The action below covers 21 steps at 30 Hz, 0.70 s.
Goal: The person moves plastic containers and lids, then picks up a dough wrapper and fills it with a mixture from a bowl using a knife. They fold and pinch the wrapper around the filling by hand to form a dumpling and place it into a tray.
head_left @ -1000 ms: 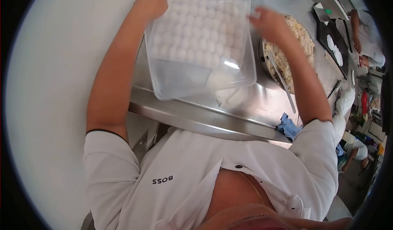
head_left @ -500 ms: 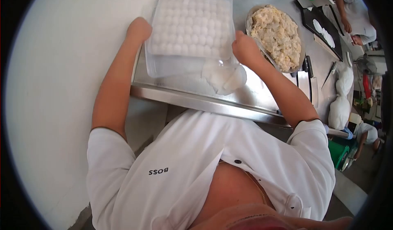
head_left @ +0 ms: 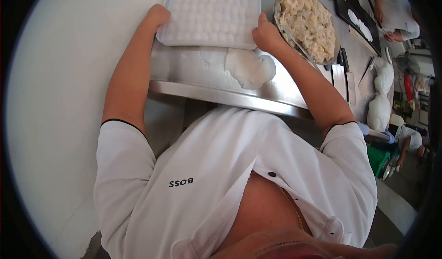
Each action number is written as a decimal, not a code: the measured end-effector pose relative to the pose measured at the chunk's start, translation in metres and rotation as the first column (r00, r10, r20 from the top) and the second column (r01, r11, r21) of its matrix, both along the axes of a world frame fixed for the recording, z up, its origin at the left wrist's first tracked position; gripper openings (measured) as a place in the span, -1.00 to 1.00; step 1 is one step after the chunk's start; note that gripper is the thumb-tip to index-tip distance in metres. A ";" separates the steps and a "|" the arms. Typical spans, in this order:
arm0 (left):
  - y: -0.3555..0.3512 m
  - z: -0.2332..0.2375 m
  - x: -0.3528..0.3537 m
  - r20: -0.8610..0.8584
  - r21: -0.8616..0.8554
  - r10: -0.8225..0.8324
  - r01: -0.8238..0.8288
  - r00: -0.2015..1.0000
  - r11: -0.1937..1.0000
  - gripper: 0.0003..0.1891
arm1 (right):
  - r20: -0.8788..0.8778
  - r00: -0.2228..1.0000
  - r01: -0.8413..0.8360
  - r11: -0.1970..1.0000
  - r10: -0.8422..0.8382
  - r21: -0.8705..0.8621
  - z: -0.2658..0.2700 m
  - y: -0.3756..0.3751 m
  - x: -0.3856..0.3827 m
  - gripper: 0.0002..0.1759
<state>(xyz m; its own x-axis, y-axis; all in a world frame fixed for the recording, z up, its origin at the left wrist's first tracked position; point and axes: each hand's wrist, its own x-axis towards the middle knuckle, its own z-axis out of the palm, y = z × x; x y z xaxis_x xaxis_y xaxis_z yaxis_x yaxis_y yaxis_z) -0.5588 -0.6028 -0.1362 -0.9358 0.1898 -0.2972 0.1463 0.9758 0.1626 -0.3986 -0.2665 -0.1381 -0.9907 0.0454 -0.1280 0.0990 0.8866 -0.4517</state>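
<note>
A clear plastic tray (head_left: 212, 14) packed with several rows of small white dough balls lies flat on the steel table (head_left: 221, 95). My left hand (head_left: 158, 15) grips its near left corner. My right hand (head_left: 264, 33) is closed on its near right corner. A floury white patch of thin dough (head_left: 248, 67) lies on the steel just in front of the tray, below my right hand.
A round metal bowl of pale lumpy filling (head_left: 307, 24) sits right of the tray, with a knife (head_left: 343, 70) beside it. White bags (head_left: 381, 104) lie at the table's right end. Another person (head_left: 396, 14) works at a dark tray far right. A white wall runs along the left.
The tray came down from a raised, tilted position and now rests flat, farther from the table edge. My right hand shifted from its far right side to its near right corner.
</note>
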 end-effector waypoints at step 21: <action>0.014 0.029 0.021 -0.108 0.313 0.395 -0.346 0.912 0.885 -0.56 | 0.152 0.931 -0.354 0.921 0.332 0.161 0.002 0.024 0.077 -0.52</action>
<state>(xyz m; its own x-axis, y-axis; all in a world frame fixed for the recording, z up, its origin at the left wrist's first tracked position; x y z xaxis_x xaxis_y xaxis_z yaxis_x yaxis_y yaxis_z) -0.5376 -0.5890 -0.1071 -0.9845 -0.1278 -0.1203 -0.1685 0.8807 0.4427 -0.3213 -0.2423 -0.1364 -0.9273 -0.2607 -0.2685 -0.1828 0.9416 -0.2829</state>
